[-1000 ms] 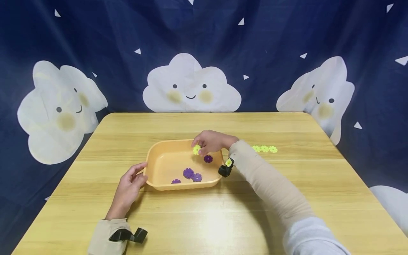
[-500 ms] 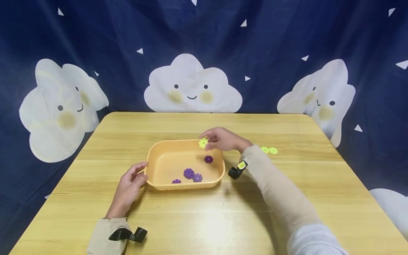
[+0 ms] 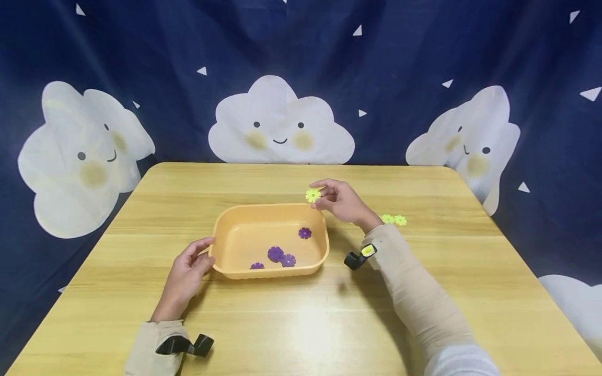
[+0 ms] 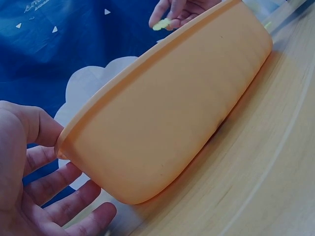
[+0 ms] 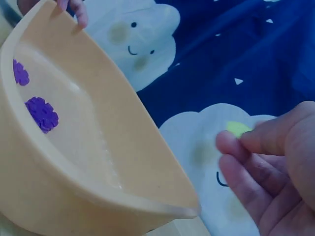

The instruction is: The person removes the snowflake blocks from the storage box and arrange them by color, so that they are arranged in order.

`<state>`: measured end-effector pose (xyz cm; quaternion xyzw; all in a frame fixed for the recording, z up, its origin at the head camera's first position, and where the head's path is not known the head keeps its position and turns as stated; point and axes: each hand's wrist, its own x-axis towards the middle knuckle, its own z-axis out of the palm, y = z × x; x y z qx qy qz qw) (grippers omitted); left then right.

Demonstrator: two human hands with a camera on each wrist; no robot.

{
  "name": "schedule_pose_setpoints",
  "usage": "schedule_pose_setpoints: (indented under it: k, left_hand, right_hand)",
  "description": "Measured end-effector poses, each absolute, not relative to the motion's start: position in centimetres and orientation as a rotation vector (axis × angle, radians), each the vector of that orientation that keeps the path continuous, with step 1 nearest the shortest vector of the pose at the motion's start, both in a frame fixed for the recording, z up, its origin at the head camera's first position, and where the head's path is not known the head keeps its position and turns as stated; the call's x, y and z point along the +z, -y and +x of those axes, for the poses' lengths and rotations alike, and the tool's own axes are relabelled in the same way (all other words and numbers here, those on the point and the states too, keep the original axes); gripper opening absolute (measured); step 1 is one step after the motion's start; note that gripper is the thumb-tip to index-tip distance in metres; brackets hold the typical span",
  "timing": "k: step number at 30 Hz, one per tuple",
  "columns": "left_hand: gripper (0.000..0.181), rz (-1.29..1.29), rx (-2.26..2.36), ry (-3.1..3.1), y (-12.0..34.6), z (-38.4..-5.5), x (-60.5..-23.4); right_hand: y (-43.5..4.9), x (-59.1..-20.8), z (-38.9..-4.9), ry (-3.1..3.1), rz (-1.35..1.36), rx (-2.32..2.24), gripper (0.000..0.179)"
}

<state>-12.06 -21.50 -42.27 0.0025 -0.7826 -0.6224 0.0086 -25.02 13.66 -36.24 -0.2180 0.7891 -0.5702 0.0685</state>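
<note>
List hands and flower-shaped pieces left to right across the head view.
Bare left hand, partly hidden purple flower-shaped piece, overlapping purple pieces, lone purple piece, held yellow piece, bare right hand, yellow pieces on wooden table.

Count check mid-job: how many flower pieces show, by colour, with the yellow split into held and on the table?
Purple pieces: at least 4
Yellow, held: 1
Yellow, on table: at least 2
Total: at least 7; overlaps may hide more

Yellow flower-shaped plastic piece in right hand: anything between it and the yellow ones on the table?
Only the right hand holding the piece, plus its beige fabric sleeve; nothing else visible in the head view.
</note>
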Motion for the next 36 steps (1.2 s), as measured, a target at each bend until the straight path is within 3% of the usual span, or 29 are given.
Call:
schedule_pose_setpoints:
  k: [20,36]
  left_hand:
    - [0.041,-0.012,-1.953,2.429,21.7,-11.9,-42.3]
    - [0.042,0.006,-1.883,2.479,21.6,-12.0,-42.4]
  right_hand:
    - [-14.6,-38.8,-26.1,-2.423,-0.176,-2.404,0.041]
    - [-21.2,-41.3,-25.6,-2.571,-0.046,-2.463,0.040]
